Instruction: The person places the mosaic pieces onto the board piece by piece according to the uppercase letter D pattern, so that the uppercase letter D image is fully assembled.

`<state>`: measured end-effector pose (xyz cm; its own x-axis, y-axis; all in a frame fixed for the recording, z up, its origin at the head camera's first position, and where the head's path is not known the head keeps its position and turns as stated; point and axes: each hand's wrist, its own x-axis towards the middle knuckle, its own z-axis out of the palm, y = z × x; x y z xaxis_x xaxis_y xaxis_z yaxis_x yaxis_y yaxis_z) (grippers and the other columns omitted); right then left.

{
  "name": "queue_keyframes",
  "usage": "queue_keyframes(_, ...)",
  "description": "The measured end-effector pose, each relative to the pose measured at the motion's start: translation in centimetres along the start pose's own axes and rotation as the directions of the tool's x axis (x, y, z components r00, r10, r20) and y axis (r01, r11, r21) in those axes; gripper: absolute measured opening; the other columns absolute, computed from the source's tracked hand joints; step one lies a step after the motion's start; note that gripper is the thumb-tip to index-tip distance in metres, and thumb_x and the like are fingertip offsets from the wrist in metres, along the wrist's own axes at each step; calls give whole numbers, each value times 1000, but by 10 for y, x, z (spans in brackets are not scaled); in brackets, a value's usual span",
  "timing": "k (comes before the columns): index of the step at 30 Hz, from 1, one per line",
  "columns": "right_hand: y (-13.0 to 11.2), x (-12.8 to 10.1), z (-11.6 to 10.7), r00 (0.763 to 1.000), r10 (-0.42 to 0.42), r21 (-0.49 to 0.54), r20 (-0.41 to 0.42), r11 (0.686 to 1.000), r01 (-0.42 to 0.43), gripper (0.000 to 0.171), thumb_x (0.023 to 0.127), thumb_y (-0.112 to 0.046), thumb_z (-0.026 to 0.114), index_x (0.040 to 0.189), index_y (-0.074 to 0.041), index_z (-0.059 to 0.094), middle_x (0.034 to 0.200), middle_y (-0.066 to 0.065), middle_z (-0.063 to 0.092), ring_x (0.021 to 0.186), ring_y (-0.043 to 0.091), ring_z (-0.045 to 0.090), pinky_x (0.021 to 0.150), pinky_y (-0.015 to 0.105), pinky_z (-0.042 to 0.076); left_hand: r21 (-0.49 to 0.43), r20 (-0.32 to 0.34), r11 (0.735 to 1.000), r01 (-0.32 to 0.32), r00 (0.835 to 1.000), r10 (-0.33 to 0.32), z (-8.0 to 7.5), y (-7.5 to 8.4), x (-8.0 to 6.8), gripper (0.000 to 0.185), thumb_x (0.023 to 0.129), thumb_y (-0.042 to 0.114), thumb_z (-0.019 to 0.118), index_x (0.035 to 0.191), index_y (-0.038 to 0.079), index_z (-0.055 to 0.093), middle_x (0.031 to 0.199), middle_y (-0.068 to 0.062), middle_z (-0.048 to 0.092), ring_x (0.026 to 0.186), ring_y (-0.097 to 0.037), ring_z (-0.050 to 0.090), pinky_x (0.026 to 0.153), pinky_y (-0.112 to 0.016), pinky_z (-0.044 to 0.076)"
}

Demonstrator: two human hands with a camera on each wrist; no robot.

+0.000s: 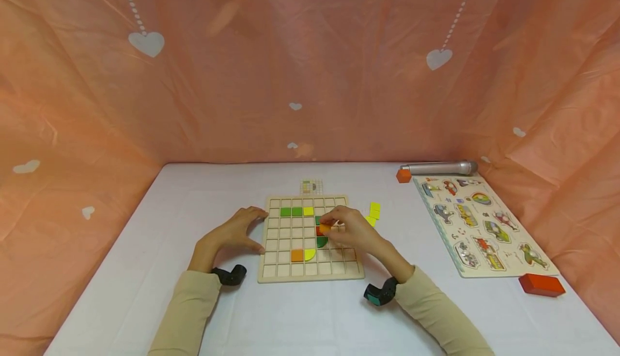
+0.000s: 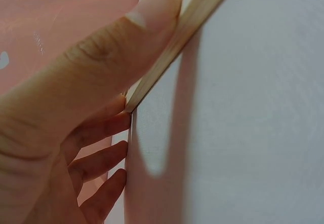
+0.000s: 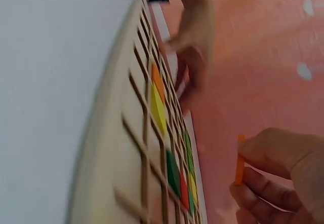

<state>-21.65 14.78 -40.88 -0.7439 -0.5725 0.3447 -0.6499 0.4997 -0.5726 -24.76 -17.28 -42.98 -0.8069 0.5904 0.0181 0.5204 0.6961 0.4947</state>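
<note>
A wooden grid board [image 1: 310,270] lies on the white table, with green, yellow, orange and red tiles set in some cells. My left hand [image 1: 237,232] rests at the board's left edge [image 2: 167,51], thumb [image 2: 126,36] pressed against the side and fingers spread along it. My right hand [image 1: 351,229] hovers over the board's right half and pinches a thin orange tile [image 3: 239,160] between thumb and fingers, just above the board [image 3: 116,148]. The orange tile [image 1: 324,228] sits over the red and green pieces.
Loose yellow tiles [image 1: 374,211] lie right of the board. An animal peg puzzle [image 1: 479,227] lies at the right, with a silver cylinder [image 1: 438,168], an orange block [image 1: 403,175] and a red block [image 1: 541,284] near it. A small pattern card [image 1: 311,186] sits behind the board.
</note>
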Motion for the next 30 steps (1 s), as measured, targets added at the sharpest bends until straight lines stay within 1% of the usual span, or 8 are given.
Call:
queue_keyframes(2,-7,5,8,1000,-20,-6,8,1000,20,24,79,-5,70,103,0,68,95,6,64,82,19,60,72,34,53,-2,1,1000,3,1000,-3,0,0,0,88,60,34,86,130,-3,47,134,-20,45,124,-37,38,106,-50,31)
queue_keyframes(8,-23,14,32,997,-12,-33,73,999,14,26,82,-12,69,107,-5,68,102,1,64,87,13,57,74,25,50,-4,4,1000,-4,1000,4,-2,1,1,88,61,34,86,130,-3,47,133,-20,46,123,-38,39,105,-50,31)
queue_keyframes(10,-27,16,40,996,-1,-22,94,1000,3,25,82,-11,68,107,-6,69,102,0,64,89,11,57,76,23,49,-7,2,1000,-6,1000,6,-2,1,1,87,61,34,86,129,-3,47,133,-20,46,123,-37,39,105,-50,32)
queue_keyframes(14,-35,19,53,991,20,26,132,999,-23,23,82,-14,70,105,-8,69,100,-4,63,85,6,55,74,17,47,-13,1,1000,-5,1000,5,-2,2,0,86,61,33,86,129,-4,47,133,-19,46,123,-37,39,104,-50,32)
queue_keyframes(17,-37,20,61,988,-14,23,157,1000,10,20,83,-17,70,102,-10,69,97,-5,63,82,4,54,71,14,46,-13,1,1000,-8,1000,8,-1,2,-1,86,62,33,86,130,-4,47,133,-19,46,123,-37,39,104,-50,32)
queue_keyframes(21,-37,21,69,981,-53,-30,186,998,60,15,85,-18,69,99,-13,70,94,-7,64,85,3,52,72,12,43,-14,-3,1000,-14,1000,14,-1,1,0,87,62,34,86,130,-3,47,133,-19,46,123,-37,39,104,-51,32)
queue_keyframes(24,-36,21,71,979,-67,-41,191,996,76,13,84,-19,69,96,-14,71,94,-7,65,88,3,53,76,13,43,-16,-6,1000,-19,1000,19,-1,1,0,86,61,33,86,129,-3,47,133,-19,46,122,-36,39,104,-50,33)
queue_keyframes(30,-32,21,74,981,-122,-47,149,990,130,12,82,-22,72,92,-15,73,91,-8,67,91,5,56,83,18,44,-20,-3,1000,-19,1000,19,-1,2,-1,87,62,33,86,130,-4,47,133,-19,46,123,-37,39,104,-50,32)
